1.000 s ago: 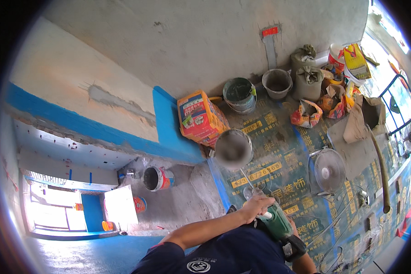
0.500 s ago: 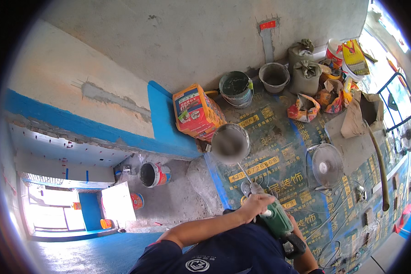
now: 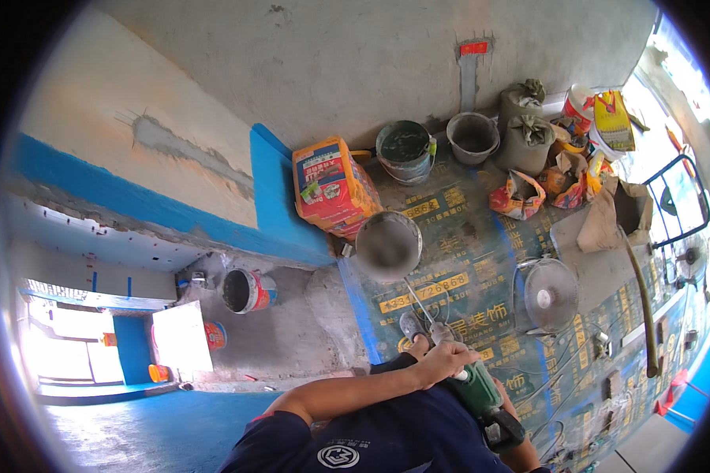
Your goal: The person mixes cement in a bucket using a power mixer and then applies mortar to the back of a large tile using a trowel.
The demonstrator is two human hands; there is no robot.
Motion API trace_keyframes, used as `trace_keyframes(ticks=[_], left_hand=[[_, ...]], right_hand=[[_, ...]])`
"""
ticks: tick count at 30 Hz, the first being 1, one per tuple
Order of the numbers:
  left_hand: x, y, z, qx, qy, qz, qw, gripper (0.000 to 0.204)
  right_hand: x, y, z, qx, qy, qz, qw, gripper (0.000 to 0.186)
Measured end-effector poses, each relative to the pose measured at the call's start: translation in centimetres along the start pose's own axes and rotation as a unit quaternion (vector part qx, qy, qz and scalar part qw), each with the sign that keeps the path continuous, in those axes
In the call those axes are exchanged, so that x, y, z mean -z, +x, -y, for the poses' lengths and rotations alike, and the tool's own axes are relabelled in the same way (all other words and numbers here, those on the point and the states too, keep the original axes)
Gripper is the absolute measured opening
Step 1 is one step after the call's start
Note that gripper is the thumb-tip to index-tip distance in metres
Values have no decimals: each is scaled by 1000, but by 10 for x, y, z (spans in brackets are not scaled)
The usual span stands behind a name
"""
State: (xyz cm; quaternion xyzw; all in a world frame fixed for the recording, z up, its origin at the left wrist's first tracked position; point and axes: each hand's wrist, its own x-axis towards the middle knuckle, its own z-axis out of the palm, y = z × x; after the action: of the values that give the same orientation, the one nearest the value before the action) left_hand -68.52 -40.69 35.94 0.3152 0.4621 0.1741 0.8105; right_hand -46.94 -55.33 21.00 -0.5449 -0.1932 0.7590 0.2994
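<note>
My left hand [image 3: 443, 363] is wrapped round the front of a green power drill [image 3: 478, 389], held at my waist. From its nose a long metal mixing rod [image 3: 420, 300] slants away to a bucket [image 3: 390, 245] whose grey contents look blurred; the rod's far end is hidden in there. My right forearm [image 3: 522, 456] passes beside the drill's dark rear part [image 3: 503, 431]. The body of the drill hides the fingers of my right hand. One of my shoes [image 3: 410, 325] shows on the floor near the rod.
An orange-red bag [image 3: 331, 185] stands behind the mixing bucket. Along the wall are a dark green-filled bucket [image 3: 403, 150], a grey bucket [image 3: 473, 136] and sacks [image 3: 526, 143]. A round fan [image 3: 550, 296] and loose cables [image 3: 540, 390] lie to the right. Another bucket [image 3: 250, 290] stands left.
My view has shifted a little, so most of the floor things sit further left. My left hand stays on the drill, and the rod still reaches into the bucket. More of my shoe shows.
</note>
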Motion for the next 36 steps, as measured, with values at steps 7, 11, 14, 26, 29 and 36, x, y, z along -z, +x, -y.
trace_keyframes(ticks=[7,11,14,26,29,36], left_hand=[[13,-6,-58,66,55,-43,995,35],[17,17,-29,-63,-20,15,998,37],[16,18,-57,-62,13,6,998,37],[82,62,-198,-166,65,2,984,38],[127,111,-230,-153,-12,-15,988,34],[277,273,-286,-203,-240,-180,932,27]], right_hand=[[6,-30,39,8,-71,-61,996,38],[-1,-41,60,4,-110,-78,991,39],[-6,-39,74,7,-137,-94,986,39],[-18,68,169,29,-193,-104,975,39],[-27,142,201,37,-214,-75,973,40],[-40,357,302,126,-366,-101,917,40]])
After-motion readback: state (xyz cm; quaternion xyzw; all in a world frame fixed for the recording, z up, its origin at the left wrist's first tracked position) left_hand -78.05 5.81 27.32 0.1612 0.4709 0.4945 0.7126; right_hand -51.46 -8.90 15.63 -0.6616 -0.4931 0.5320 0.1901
